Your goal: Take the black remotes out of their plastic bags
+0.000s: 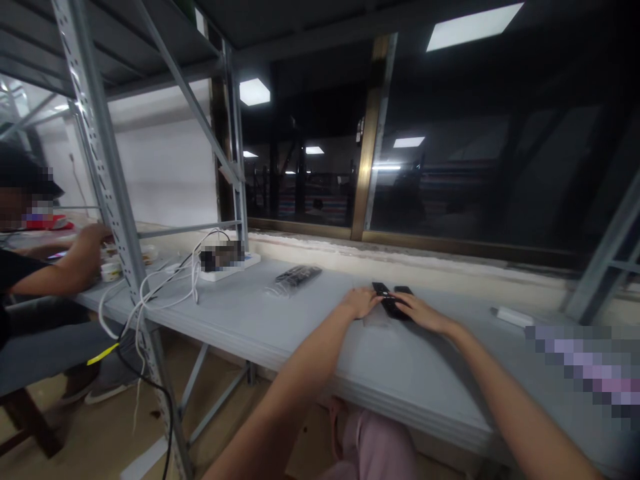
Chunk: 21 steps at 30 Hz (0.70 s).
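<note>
Head view, forward-down over the bench [280, 320]

Both forearms are bare to the elbow, with no sleeves, watch or rings visible. The left hand [361, 301] and right hand [424, 312] wear no gloves. Below the counter [310, 333] edge, pale pink trousers [375, 447] cover the lap.
</note>
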{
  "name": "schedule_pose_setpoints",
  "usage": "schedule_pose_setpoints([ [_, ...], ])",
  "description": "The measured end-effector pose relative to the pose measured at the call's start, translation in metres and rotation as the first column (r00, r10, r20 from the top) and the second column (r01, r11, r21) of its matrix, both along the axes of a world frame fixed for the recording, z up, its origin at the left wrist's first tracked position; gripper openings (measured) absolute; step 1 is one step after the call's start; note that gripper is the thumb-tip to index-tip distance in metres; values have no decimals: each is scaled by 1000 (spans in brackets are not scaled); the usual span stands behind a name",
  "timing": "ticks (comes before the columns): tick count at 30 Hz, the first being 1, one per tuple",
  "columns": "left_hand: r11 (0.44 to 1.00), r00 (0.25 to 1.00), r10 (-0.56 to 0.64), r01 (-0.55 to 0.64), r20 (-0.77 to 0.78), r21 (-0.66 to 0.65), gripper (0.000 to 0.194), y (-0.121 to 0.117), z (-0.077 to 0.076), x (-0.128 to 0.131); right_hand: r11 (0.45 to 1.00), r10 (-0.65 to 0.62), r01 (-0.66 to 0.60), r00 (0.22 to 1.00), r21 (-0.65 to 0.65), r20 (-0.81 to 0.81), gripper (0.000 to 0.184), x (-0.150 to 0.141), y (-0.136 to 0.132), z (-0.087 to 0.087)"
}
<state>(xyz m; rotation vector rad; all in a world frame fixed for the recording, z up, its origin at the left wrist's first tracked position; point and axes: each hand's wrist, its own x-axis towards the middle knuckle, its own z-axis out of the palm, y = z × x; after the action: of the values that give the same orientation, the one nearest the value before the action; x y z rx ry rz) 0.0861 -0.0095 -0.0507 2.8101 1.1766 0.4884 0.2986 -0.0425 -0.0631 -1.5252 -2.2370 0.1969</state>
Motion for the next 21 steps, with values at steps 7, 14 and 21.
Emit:
schedule_pose_setpoints([
  [7, 998, 998, 18, -22, -61, -62, 46, -4, 3, -4, 998, 2, 3, 997, -67, 83, 74, -12, -15, 6],
  [14, 989, 991, 95, -104, 91, 108, 41, -5, 11, -6, 994, -44, 55, 993, -90, 111, 71, -14, -18, 6],
  [21, 816, 843, 513, -538, 163, 211, 51, 8, 16, -37, 969, -74, 121, 974, 214, -216, 62, -52, -61, 54],
])
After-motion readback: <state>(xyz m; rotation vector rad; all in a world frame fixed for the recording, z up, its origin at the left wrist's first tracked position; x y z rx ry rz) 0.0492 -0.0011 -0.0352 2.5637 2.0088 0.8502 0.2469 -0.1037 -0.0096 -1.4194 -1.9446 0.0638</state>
